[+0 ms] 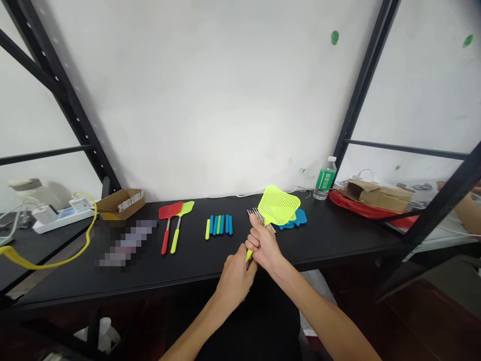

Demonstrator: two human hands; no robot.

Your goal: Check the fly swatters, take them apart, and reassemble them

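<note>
My left hand (236, 273) is closed around the yellow-green handle of a fly swatter (278, 204). Just above it, my right hand (265, 243) wraps the swatter's shaft below the perforated head, thumb pointing up. The swatter tilts up and to the right over the black table (319, 240). Behind my right hand lie several thin metal rods (254, 212), partly hidden. Blue swatter heads (299, 217) lie under the raised yellow-green one, with another yellow-green edge among them. Left of my hands, several blue, green and yellow handle tubes (220, 225) form a row.
A red fly swatter (170, 210) and a yellow-green one (175, 240) lie further left. A cardboard box (120, 204), a power strip (62, 218) and a yellow cable (89, 235) are at far left. A water bottle (325, 179) stands right, near torn cardboard (376, 195).
</note>
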